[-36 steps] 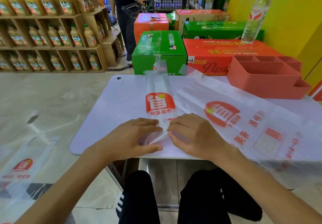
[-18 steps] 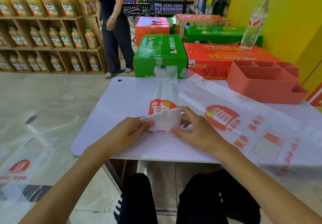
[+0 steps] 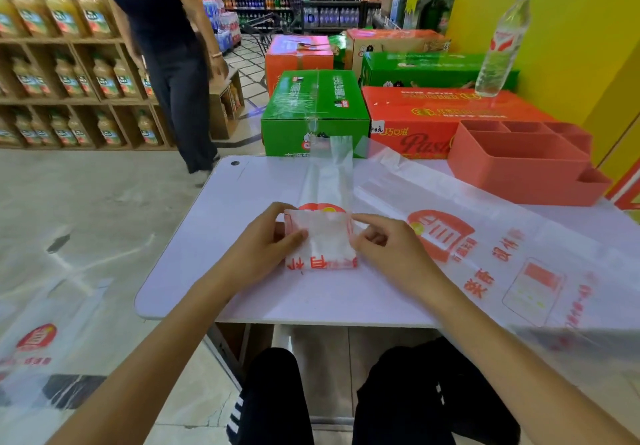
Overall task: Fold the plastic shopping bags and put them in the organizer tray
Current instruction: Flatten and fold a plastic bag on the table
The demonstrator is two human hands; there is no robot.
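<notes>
- At the centre of the frame, my left hand (image 3: 266, 247) pinches the left edge of the folded part of a translucent white plastic shopping bag with red print (image 3: 320, 242), thumb on top and fingers curled under it.
- My right hand (image 3: 388, 250) grips the same fold from the right, index finger stretched along its upper edge and the other fingers curled.
- The folded part stands slightly raised off the white rectangular table (image 3: 214, 236); the narrow unfolded strip of the bag runs away from me toward the table's far edge.
- A second, unfolded translucent bag with red logos and characters (image 3: 485, 254) lies flat to the right of my hands, reaching off the table's near right corner.
- In the upper right sits the coral-pink plastic organizer tray (image 3: 519, 164), touching that bag's far edge. It has one large compartment, smaller ones behind and a low step on its right; what I can see of them holds nothing.
- Behind the table stand a green cardboard carton (image 3: 313, 112) and an orange cardboard carton (image 3: 433, 115); a clear plastic water bottle (image 3: 502, 42) stands upright on the orange one.
- More printed translucent bags (image 3: 41, 337) lie at the lower left of the frame.
- In the upper left, wooden shelves (image 3: 59, 63) hold rows of juice bottles, and a person in dark clothes (image 3: 173, 46) stands beside them.
</notes>
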